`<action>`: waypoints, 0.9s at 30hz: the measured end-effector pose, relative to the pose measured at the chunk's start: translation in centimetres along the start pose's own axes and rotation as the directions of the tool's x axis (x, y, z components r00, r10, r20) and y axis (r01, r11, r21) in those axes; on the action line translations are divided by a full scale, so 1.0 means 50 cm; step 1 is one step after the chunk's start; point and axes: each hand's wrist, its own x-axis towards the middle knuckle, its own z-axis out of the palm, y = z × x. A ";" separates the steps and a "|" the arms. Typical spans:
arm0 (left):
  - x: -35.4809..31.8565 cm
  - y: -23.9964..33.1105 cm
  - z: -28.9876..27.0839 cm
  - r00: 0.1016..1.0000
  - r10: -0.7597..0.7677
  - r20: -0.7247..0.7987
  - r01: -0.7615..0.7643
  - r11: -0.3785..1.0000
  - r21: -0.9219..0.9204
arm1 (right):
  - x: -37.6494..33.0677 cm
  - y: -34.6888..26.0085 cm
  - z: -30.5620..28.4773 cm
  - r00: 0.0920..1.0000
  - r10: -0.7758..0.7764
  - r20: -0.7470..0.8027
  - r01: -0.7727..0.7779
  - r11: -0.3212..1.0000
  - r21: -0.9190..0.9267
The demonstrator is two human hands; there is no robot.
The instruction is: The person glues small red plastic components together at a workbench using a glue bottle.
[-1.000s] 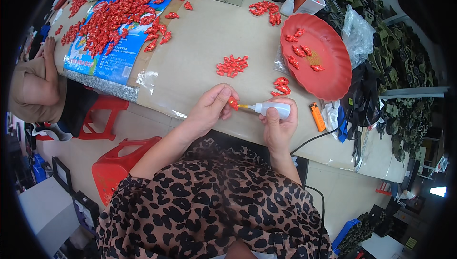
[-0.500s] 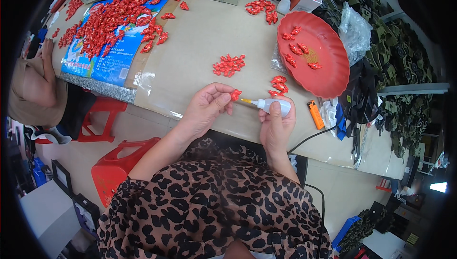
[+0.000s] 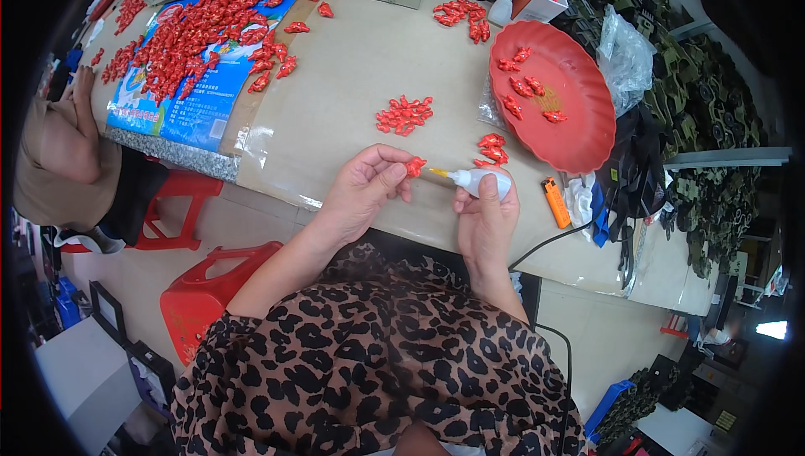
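Observation:
Between thumb and fingertips, my left hand [image 3: 363, 190] pinches a small glossy red figurine [image 3: 415, 167] above the table's near edge. My right hand [image 3: 488, 223] is wrapped round a small white squeeze bottle [image 3: 485, 182] with a thin yellow nozzle [image 3: 439, 172]. The nozzle points left at the red figurine, with a small gap between them. Just beyond my hands lies a small cluster of red pieces [image 3: 403, 115], and several more red pieces [image 3: 492, 151] rest past the bottle.
A scalloped red tray [image 3: 587, 150] holding several red pieces stands at the right. An orange lighter [image 3: 555, 203] lies near it. At the far left, a large heap of red pieces [image 3: 189, 45] covers a blue printed sheet [image 3: 201, 116]. Another person's arm [image 3: 82, 120] rests at the left table edge.
My right hand has drawn the bottle slightly to the right, so its nozzle is a little farther from the red figurine. My left hand has hardly moved.

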 end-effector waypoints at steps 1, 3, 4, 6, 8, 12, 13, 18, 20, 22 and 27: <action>0.000 0.001 0.000 1.000 0.003 0.002 -0.003 1.000 -0.008 | 0.001 -0.005 0.001 0.998 0.060 -0.008 -0.059 0.995 0.085; 0.001 0.001 0.005 1.000 0.010 -0.006 -0.010 1.000 -0.022 | 0.003 -0.010 -0.006 0.997 0.072 0.015 -0.073 0.989 0.130; 0.001 0.000 0.005 1.000 0.016 -0.019 -0.016 0.999 -0.033 | 0.004 -0.011 -0.010 0.996 0.086 0.039 -0.092 0.980 0.177; 0.000 -0.001 0.003 1.000 0.025 -0.016 -0.026 0.999 -0.048 | 0.004 -0.022 -0.007 0.986 0.166 0.011 -0.164 0.960 0.227; 0.000 -0.002 0.000 0.999 0.033 -0.010 -0.033 0.997 -0.064 | 0.002 -0.030 0.002 0.970 0.243 -0.015 -0.230 0.933 0.278; -0.002 -0.004 -0.002 0.998 0.037 -0.040 -0.040 0.996 -0.074 | 0.005 -0.019 -0.015 0.966 0.215 0.145 -0.239 0.956 0.170; -0.003 -0.005 -0.004 0.998 0.046 -0.041 -0.049 0.995 -0.086 | 0.008 -0.013 -0.024 0.960 0.180 0.213 -0.217 0.962 0.164; -0.008 -0.004 -0.008 0.997 0.050 -0.053 -0.055 0.994 -0.098 | 0.014 -0.021 -0.015 0.950 0.173 0.261 -0.200 0.977 0.079; -0.011 0.000 -0.008 0.997 0.048 -0.054 -0.053 0.993 -0.102 | 0.020 -0.027 0.000 0.953 0.141 0.267 -0.153 0.988 0.024; -0.017 0.013 -0.007 0.995 -0.025 -0.092 0.010 0.987 -0.162 | 0.026 -0.042 0.023 0.973 0.131 0.190 -0.098 0.980 -0.172; -0.038 0.041 -0.040 0.996 -0.036 -0.082 0.011 0.958 -0.288 | 0.060 -0.022 0.039 0.956 0.202 0.211 -0.118 0.928 -0.354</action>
